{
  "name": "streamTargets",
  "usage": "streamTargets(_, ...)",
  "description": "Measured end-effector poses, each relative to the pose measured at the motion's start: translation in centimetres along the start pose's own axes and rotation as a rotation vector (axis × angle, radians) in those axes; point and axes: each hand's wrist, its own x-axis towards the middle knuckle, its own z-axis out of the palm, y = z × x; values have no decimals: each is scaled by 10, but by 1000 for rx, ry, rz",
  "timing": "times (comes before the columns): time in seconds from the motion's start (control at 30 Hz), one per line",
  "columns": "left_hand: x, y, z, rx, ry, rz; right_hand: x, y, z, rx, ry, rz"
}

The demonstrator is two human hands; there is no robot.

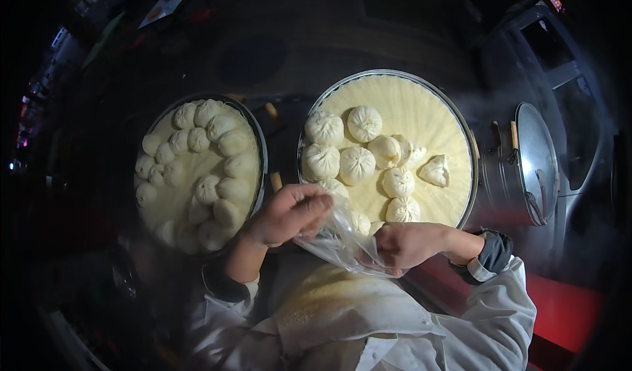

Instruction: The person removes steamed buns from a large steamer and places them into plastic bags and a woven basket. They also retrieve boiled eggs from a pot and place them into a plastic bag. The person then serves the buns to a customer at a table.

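Observation:
Between my hands hangs a clear plastic bag (340, 237), over the near edge of a round steamer tray (444, 124) lined with a pale mesh cloth. My left hand (296, 213) grips the bag's upper left part, fingers curled. My right hand (412, 245) is closed on its other side, near the tray's lower rim. Several pleated steamed buns (358, 166) lie on the tray's left half and middle, and a triangular bun (436, 171) rests farther right. The bag partly covers the nearest buns. Whether anything is inside the bag, I cannot tell.
Left of the tray stands a second round steamer (175, 198) with many buns. At the right is a metal pot with a shiny lid (538, 163), and tongs (543, 188) lie on it. A red surface (563, 307) is at lower right, with a parked vehicle (558, 74) beyond the pot.

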Motion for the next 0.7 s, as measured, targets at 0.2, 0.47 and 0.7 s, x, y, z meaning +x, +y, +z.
streamTargets(0.2,21,76,-4,971,-109,521,33,17,-67,-766,848,338)
streamTargets(0.47,149,66,-123,1837,-304,424,115,91,-135,-978,537,600)
streamTargets(0.7,188,69,-131,1735,-470,246,130,127,-136,-847,733,359)
